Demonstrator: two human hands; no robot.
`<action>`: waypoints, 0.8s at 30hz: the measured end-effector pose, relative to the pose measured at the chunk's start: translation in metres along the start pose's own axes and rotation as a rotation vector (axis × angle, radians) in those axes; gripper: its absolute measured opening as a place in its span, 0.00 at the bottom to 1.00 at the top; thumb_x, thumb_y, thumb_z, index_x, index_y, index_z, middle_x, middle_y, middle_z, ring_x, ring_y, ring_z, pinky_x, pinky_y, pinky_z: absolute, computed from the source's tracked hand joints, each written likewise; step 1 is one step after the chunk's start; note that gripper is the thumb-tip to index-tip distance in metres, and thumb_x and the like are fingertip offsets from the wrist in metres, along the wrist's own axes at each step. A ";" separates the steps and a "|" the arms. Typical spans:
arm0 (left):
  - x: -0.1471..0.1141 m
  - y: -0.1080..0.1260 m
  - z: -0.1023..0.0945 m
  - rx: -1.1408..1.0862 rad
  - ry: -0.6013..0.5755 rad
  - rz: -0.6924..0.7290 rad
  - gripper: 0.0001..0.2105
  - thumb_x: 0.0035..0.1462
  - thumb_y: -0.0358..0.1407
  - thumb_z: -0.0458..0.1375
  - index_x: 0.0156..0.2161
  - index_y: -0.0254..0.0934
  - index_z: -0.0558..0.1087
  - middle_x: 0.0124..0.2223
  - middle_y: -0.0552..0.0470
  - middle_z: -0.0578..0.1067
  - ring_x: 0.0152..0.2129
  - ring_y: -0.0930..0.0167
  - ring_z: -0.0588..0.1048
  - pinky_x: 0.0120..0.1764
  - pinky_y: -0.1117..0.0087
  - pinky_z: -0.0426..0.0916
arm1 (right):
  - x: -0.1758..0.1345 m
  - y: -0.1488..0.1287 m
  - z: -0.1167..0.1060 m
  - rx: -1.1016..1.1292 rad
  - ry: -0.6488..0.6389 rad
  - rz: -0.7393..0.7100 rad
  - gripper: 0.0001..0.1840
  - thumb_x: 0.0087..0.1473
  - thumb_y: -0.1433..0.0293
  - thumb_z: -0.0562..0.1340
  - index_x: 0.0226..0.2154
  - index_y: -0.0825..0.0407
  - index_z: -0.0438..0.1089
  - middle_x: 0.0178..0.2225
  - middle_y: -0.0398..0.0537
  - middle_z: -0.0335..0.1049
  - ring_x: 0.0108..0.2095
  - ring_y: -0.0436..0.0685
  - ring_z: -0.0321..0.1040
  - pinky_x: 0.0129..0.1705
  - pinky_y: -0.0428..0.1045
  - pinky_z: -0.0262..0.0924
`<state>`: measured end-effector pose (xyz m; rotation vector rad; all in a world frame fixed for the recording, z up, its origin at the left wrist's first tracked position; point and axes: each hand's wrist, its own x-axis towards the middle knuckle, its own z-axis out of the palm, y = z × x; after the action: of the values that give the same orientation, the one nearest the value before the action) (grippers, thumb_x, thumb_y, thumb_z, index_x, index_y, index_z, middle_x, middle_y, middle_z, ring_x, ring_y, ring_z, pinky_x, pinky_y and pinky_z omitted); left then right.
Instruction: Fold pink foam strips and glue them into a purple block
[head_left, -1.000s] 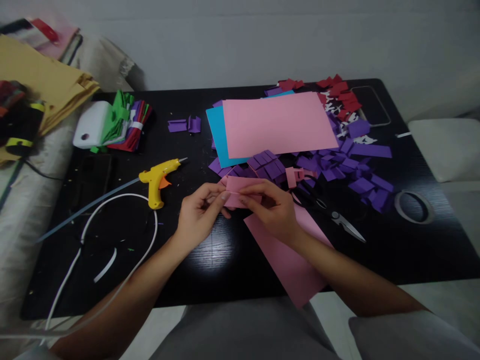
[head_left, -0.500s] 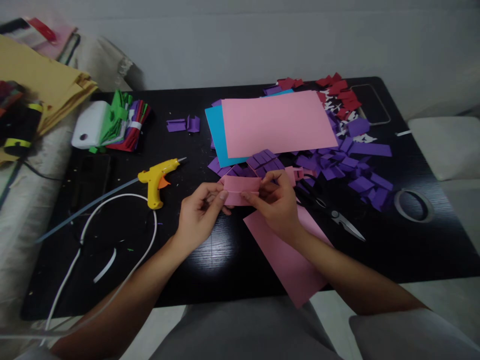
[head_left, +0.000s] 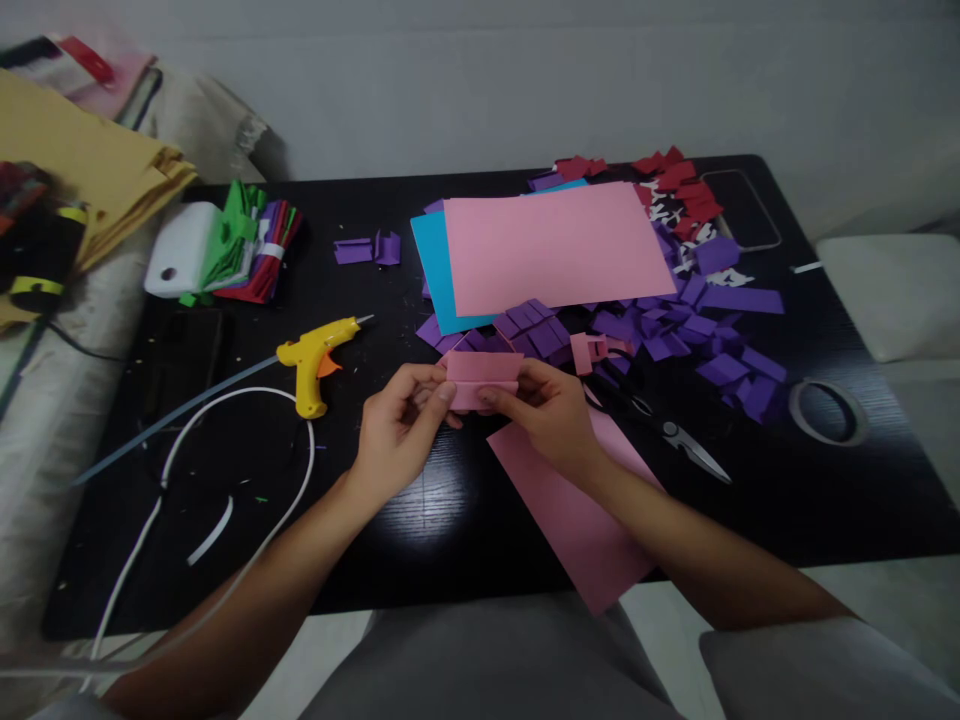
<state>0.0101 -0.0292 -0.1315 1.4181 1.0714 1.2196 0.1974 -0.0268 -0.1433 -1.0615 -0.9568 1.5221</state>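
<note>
Between my two hands is a small folded piece of pink paper (head_left: 484, 372), with a crease running across its middle. My left hand (head_left: 405, 415) pinches its left end, thumb on the near face. At the right end, the thumb of my right hand (head_left: 553, 408) presses on the lower fold, and the fingers close behind the paper. A larger pink sheet (head_left: 570, 510) lies under my right wrist and hangs over the table's near edge. Black-handled scissors (head_left: 686, 440) rest just right of that hand. Purple folded paper pieces (head_left: 532, 328) lie just beyond the held piece.
A yellow glue gun (head_left: 307, 360) with a long glue stick and white cable (head_left: 172, 450) lies left. Pink and blue sheets (head_left: 559, 250) are stacked at the back. Purple scraps (head_left: 724, 350), red scraps (head_left: 682, 185) and a tape roll (head_left: 827, 412) are right. Bundled paper strips (head_left: 236, 240) stand back left.
My right index finger and the other fingers have come down behind the pink paper. Its upper flap looks flatter and more tilted; my left hand has hardly moved.
</note>
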 end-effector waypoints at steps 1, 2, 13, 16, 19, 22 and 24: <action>0.000 0.001 0.000 -0.007 -0.010 -0.009 0.04 0.67 0.34 0.63 0.44 0.36 0.76 0.33 0.55 0.81 0.23 0.77 0.81 0.29 0.78 0.77 | 0.000 0.000 0.000 -0.011 0.007 -0.001 0.20 0.46 0.58 0.80 0.39 0.48 0.80 0.38 0.45 0.84 0.40 0.58 0.82 0.48 0.56 0.80; 0.000 0.002 0.000 -0.005 -0.022 -0.021 0.05 0.67 0.34 0.63 0.44 0.36 0.76 0.33 0.54 0.81 0.23 0.76 0.80 0.28 0.77 0.77 | -0.001 0.000 -0.001 -0.021 0.013 -0.007 0.19 0.47 0.59 0.80 0.40 0.48 0.80 0.38 0.45 0.84 0.40 0.58 0.82 0.48 0.57 0.80; 0.002 0.006 0.000 0.063 -0.023 -0.095 0.08 0.64 0.40 0.67 0.39 0.38 0.79 0.29 0.54 0.82 0.21 0.73 0.79 0.26 0.73 0.77 | -0.006 -0.003 0.003 -0.074 0.024 -0.070 0.13 0.50 0.62 0.78 0.37 0.47 0.81 0.36 0.44 0.85 0.38 0.57 0.83 0.47 0.56 0.80; 0.001 0.006 -0.001 0.076 -0.025 -0.089 0.08 0.64 0.40 0.67 0.39 0.38 0.79 0.28 0.55 0.82 0.21 0.73 0.79 0.27 0.73 0.77 | -0.006 -0.003 0.003 -0.077 0.029 -0.076 0.13 0.50 0.62 0.78 0.37 0.48 0.81 0.35 0.44 0.84 0.37 0.57 0.82 0.47 0.56 0.79; 0.001 0.006 -0.001 0.092 -0.025 -0.088 0.08 0.64 0.40 0.66 0.39 0.38 0.79 0.28 0.55 0.81 0.21 0.73 0.80 0.28 0.73 0.77 | -0.006 -0.004 0.003 -0.088 0.032 -0.088 0.13 0.49 0.62 0.78 0.35 0.49 0.80 0.34 0.44 0.84 0.36 0.56 0.82 0.46 0.55 0.79; 0.001 0.006 -0.002 0.103 -0.029 -0.087 0.08 0.65 0.41 0.66 0.39 0.38 0.78 0.28 0.55 0.81 0.21 0.72 0.80 0.28 0.73 0.77 | -0.006 -0.004 0.003 -0.085 0.029 -0.094 0.12 0.50 0.63 0.78 0.35 0.48 0.80 0.33 0.43 0.83 0.35 0.56 0.81 0.45 0.55 0.79; 0.002 0.006 -0.002 0.106 -0.034 -0.082 0.09 0.65 0.42 0.66 0.39 0.37 0.78 0.27 0.55 0.80 0.21 0.72 0.80 0.28 0.73 0.77 | -0.006 -0.004 0.003 -0.079 0.030 -0.094 0.12 0.49 0.63 0.78 0.35 0.48 0.81 0.33 0.43 0.83 0.35 0.56 0.81 0.46 0.55 0.79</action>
<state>0.0087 -0.0285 -0.1254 1.4552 1.1745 1.0901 0.1959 -0.0319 -0.1377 -1.0770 -1.0392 1.3979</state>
